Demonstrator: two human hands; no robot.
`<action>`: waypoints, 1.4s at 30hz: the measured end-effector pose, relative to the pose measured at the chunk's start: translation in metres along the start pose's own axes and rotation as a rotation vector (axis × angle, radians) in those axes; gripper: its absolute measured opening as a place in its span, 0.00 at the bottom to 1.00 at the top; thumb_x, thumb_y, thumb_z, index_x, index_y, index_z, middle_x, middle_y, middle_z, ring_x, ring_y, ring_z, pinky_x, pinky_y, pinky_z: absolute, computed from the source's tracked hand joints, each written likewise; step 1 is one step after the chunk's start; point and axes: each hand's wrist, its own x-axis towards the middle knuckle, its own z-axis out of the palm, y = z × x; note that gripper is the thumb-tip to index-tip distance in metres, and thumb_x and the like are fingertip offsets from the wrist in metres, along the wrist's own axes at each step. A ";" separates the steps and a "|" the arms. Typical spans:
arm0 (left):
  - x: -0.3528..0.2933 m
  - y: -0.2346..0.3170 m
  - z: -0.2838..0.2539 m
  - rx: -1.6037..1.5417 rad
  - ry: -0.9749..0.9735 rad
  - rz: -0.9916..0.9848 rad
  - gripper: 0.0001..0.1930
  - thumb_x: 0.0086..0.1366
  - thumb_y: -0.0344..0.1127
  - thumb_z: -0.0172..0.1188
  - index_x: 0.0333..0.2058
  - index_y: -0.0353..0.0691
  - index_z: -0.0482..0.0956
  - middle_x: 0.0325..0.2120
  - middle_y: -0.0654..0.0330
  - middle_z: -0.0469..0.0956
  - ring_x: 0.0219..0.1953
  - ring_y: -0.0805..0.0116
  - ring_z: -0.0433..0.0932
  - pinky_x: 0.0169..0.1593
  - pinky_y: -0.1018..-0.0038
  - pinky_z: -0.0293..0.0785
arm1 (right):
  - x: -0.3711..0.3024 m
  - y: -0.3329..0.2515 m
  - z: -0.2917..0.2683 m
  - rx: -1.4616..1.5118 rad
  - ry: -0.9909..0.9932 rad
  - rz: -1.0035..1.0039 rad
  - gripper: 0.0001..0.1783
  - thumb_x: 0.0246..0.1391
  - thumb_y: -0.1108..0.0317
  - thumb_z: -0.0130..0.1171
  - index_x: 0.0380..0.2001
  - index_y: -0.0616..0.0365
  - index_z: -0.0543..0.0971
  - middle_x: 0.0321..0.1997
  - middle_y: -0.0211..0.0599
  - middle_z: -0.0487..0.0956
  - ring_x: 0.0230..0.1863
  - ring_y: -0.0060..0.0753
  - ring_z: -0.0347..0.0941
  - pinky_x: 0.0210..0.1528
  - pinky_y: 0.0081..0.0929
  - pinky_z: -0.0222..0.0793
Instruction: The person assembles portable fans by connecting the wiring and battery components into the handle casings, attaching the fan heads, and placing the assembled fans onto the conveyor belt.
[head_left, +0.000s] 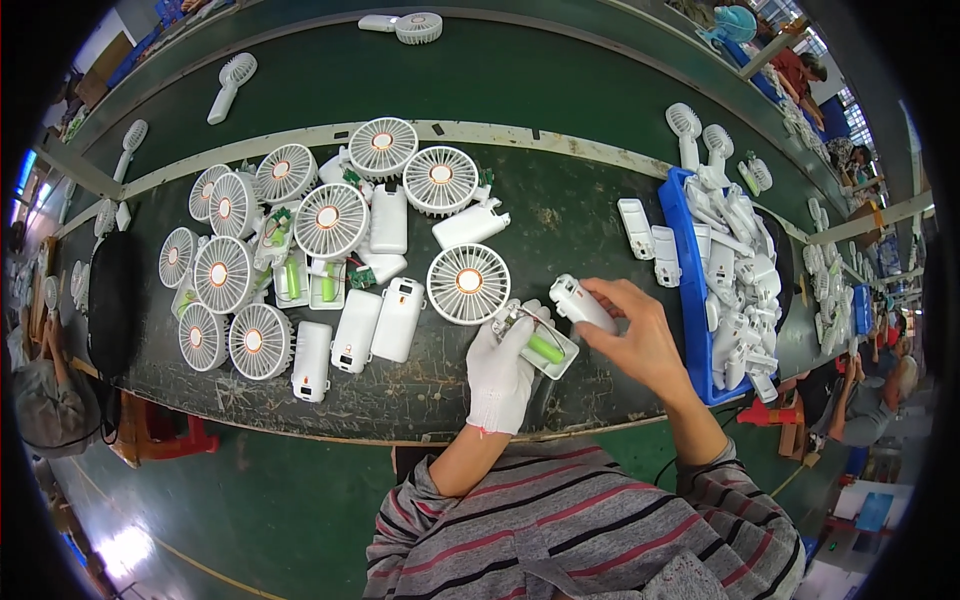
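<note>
Hands apart at lower centre: the gloved left hand (500,380) grips an opened fan handle (562,366), seemingly face-up to expose its green battery (546,348); the right hand (640,335) pinches a white shell (583,305). At right, a blue bin (690,285) likely keeps white parts (738,270) reachable.

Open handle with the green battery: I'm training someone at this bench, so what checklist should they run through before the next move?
1. Handle held by the gloved left hand: ok.
2. Battery lying in the handle: ok, it shows uncovered.
3. Shell held by the bare right hand: ok.
4. Inside of the shell free of debris: cannot tell, it does not show.
5. Shell seated on the handle: not ok, it is held off to the right.
6. Blue bin close by: ok, just right of the right hand, full of white parts.
</note>
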 end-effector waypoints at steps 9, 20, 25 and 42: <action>0.010 -0.007 0.003 -0.254 -0.075 -0.039 0.17 0.68 0.42 0.49 0.47 0.35 0.67 0.43 0.57 0.71 0.47 0.65 0.70 0.52 0.66 0.65 | -0.001 -0.020 0.022 -0.237 0.026 -0.226 0.23 0.38 0.71 0.66 0.42 0.63 0.76 0.38 0.45 0.75 0.38 0.45 0.71 0.40 0.35 0.70; 0.012 -0.016 0.007 0.023 0.004 0.000 0.11 0.61 0.27 0.57 0.42 0.30 0.72 0.39 0.61 0.75 0.39 0.74 0.74 0.43 0.77 0.69 | 0.001 -0.014 0.021 -0.264 -0.090 -0.257 0.25 0.36 0.75 0.66 0.43 0.65 0.76 0.40 0.44 0.73 0.39 0.46 0.68 0.41 0.36 0.67; 0.012 -0.023 0.003 0.113 0.044 0.033 0.10 0.61 0.26 0.56 0.41 0.31 0.73 0.35 0.61 0.76 0.35 0.75 0.75 0.38 0.78 0.70 | 0.002 -0.011 0.024 -0.274 -0.143 -0.262 0.26 0.35 0.75 0.66 0.44 0.66 0.75 0.41 0.45 0.73 0.41 0.47 0.68 0.42 0.38 0.67; -0.023 0.028 0.006 0.320 -0.385 0.026 0.27 0.56 0.24 0.57 0.54 0.29 0.60 0.46 0.46 0.70 0.50 0.56 0.72 0.54 0.61 0.69 | -0.004 -0.010 0.015 0.586 -0.682 0.285 0.10 0.46 0.71 0.66 0.29 0.68 0.78 0.24 0.35 0.79 0.25 0.22 0.76 0.29 0.20 0.72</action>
